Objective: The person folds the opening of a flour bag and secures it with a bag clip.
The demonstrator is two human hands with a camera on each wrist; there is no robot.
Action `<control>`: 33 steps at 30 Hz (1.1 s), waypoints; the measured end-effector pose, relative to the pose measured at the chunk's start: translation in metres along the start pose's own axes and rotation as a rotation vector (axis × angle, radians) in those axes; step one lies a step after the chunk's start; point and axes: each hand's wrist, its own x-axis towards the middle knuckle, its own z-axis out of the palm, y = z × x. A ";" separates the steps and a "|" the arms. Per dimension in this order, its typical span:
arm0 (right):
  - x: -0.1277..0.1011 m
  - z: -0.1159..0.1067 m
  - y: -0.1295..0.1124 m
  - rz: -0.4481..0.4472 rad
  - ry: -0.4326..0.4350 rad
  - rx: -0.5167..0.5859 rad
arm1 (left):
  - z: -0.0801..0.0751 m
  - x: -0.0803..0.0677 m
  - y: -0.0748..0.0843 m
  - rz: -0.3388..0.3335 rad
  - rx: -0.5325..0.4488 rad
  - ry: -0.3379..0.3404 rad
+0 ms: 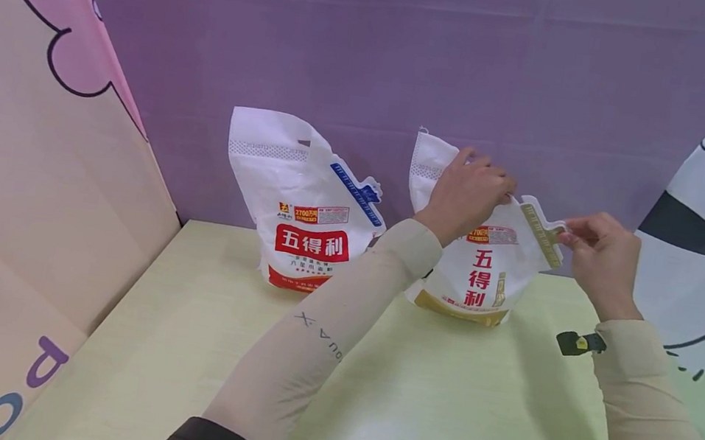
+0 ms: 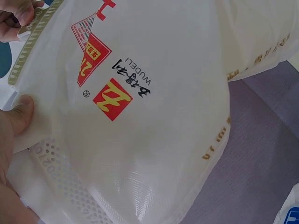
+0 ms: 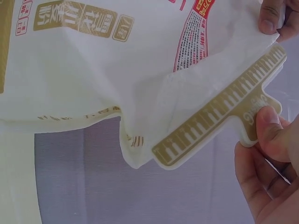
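Observation:
A white flour bag [image 1: 489, 268] with red lettering and a gold bottom band stands on the table at right of centre. My left hand [image 1: 469, 194] grips its top edge; in the left wrist view the thumb [image 2: 22, 112] presses on the white plastic. A gold-and-white sealing clip [image 3: 219, 109] sits slanted across the bag's upper right corner. My right hand [image 1: 604, 261] pinches the tab of this clip between thumb and fingers. To the left stands a second white flour bag [image 1: 309, 244] with a red label, its corner held by a blue clip [image 1: 359, 195].
Both bags stand on a pale yellow-green table [image 1: 179, 316]. Behind them hangs a purple cloth [image 1: 348, 48]. A beige and pink printed panel [image 1: 26, 207] closes off the left side, and a panel with a panda print [image 1: 700, 273] stands at right.

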 end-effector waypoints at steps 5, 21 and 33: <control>0.001 0.002 0.002 -0.025 -0.012 0.014 | 0.000 0.000 0.000 0.002 0.003 0.002; 0.005 0.008 0.008 -0.059 -0.042 0.035 | -0.001 0.002 0.001 -0.006 0.013 -0.013; 0.005 0.011 0.008 -0.091 -0.050 0.040 | 0.000 0.002 0.000 -0.010 0.007 -0.011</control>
